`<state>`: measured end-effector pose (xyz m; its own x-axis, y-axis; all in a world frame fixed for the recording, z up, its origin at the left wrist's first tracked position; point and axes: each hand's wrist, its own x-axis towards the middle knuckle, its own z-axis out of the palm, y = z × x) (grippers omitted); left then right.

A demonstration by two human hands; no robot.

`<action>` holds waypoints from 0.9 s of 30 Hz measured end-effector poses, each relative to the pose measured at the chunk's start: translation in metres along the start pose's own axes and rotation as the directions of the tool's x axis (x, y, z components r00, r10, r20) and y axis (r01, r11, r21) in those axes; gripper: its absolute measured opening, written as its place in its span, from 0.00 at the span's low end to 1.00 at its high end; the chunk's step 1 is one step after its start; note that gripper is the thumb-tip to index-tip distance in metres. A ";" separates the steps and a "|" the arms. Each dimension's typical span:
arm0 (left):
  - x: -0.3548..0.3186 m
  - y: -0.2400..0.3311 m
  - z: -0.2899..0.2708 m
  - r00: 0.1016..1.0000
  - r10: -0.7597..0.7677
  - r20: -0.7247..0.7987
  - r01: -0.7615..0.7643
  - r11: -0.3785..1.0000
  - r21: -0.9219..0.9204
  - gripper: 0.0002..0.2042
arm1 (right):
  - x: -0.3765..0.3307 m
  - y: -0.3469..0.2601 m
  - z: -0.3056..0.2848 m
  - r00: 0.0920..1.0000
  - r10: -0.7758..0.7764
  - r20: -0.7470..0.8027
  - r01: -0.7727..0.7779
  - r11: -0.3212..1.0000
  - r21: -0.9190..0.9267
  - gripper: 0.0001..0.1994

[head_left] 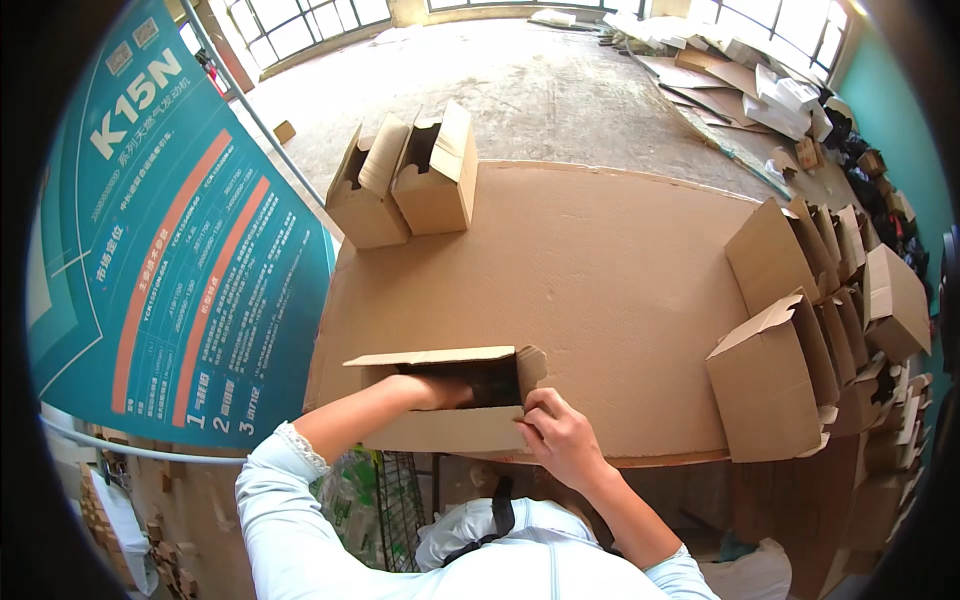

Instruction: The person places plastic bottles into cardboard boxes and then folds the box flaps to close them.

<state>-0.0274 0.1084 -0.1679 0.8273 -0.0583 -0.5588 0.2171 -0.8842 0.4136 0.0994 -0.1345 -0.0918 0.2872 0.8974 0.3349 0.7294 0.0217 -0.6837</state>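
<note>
Note pale blue, softly creased shirt (520, 577) nearest. Reaches with left hand (440, 391) into open-topped brown box (450, 430), set upright at near edge of cardboard sheet (620, 330), presumably for easy reach; cannot tell grip within, out of sight. Pinches box's right end narrowly with right hand (563, 437), likely for steadiness. Shows thin, matte, straight-folded cardboard with rounded end flap (533, 367).
</note>
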 end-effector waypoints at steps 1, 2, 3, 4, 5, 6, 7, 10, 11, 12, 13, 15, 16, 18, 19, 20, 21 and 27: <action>-0.014 0.006 -0.016 0.995 0.048 0.083 -0.041 0.995 -0.087 0.16 | -0.001 -0.001 -0.002 1.000 0.005 0.001 -0.005 1.000 0.021 0.08; -0.033 0.018 -0.038 0.981 0.106 0.160 -0.077 0.982 -0.173 0.18 | -0.001 -0.002 -0.004 1.000 0.012 -0.002 -0.012 0.999 0.041 0.11; -0.058 0.037 -0.062 0.987 -0.062 0.151 0.116 0.917 -0.382 0.20 | -0.007 0.004 0.000 0.999 0.008 -0.038 -0.005 0.998 0.057 0.23; -0.081 0.053 -0.079 0.958 -0.224 0.181 0.288 0.769 -0.571 0.22 | -0.009 0.004 -0.001 0.996 0.034 -0.079 -0.021 0.987 0.161 0.26; -0.104 0.058 -0.080 0.975 -0.202 0.094 0.220 0.795 -0.565 0.22 | -0.011 0.002 -0.001 0.992 0.058 -0.114 -0.025 0.962 0.270 0.28; -0.124 0.061 -0.078 0.986 -0.169 0.009 0.146 0.823 -0.549 0.21 | -0.014 0.002 -0.002 0.985 0.092 -0.149 -0.030 0.928 0.372 0.30; -0.147 0.075 -0.077 0.989 -0.130 -0.066 0.072 0.830 -0.554 0.19 | -0.020 0.010 -0.004 0.992 0.097 -0.075 -0.059 0.913 0.403 0.37; -0.193 0.107 -0.038 0.875 -0.043 -0.482 -0.130 0.939 -0.319 0.18 | -0.022 0.010 0.001 0.998 -0.069 -0.008 0.069 0.975 0.213 0.37; -0.202 0.114 -0.025 0.833 -0.115 -0.540 -0.108 0.925 -0.363 0.16 | -0.022 0.006 0.005 0.996 -0.079 0.030 0.072 0.978 0.194 0.39; -0.206 0.116 -0.013 0.792 -0.157 -0.590 -0.069 0.937 -0.343 0.15 | -0.022 0.006 0.009 0.995 -0.087 0.046 0.080 0.987 0.138 0.39; -0.206 0.114 -0.002 0.746 -0.194 -0.637 -0.030 0.946 -0.323 0.14 | -0.023 0.007 0.011 0.994 -0.092 0.060 0.087 0.993 0.080 0.39; -0.203 0.114 0.013 0.634 -0.261 -0.728 0.036 0.950 -0.309 0.11 | -0.022 0.007 0.013 0.989 -0.132 0.073 0.131 0.991 0.023 0.41; -0.205 0.111 0.020 0.617 -0.276 -0.737 0.053 0.949 -0.311 0.11 | -0.021 0.006 0.013 0.984 -0.158 0.082 0.156 0.987 0.031 0.41; -0.204 0.107 0.031 0.580 -0.292 -0.761 0.071 0.948 -0.310 0.11 | -0.021 0.008 0.009 0.973 -0.208 0.096 0.206 0.978 0.032 0.43; -0.205 0.107 0.034 0.584 -0.281 -0.762 0.067 0.952 -0.300 0.10 | -0.024 0.011 0.009 0.970 -0.208 0.122 0.204 0.978 0.049 0.45; -0.206 0.107 0.034 0.606 -0.289 -0.741 0.047 0.943 -0.329 0.09 | -0.028 0.012 0.012 0.982 -0.172 0.078 0.165 0.982 0.087 0.45; -0.208 0.109 0.032 0.629 -0.294 -0.719 0.028 0.933 -0.358 0.09 | -0.031 0.012 0.014 0.991 -0.132 0.034 0.127 0.984 0.127 0.46; -0.190 0.080 -0.034 0.849 -0.316 -0.424 0.090 0.876 -0.474 0.20 | -0.035 0.005 0.058 0.979 0.012 -0.201 0.047 0.957 0.286 0.44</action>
<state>-0.1491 0.0645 -0.0040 0.8529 0.4267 -0.3007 0.5103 -0.5601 0.6526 0.0568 -0.1398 -0.1447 0.4148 0.7906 0.4504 0.5343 0.1890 -0.8239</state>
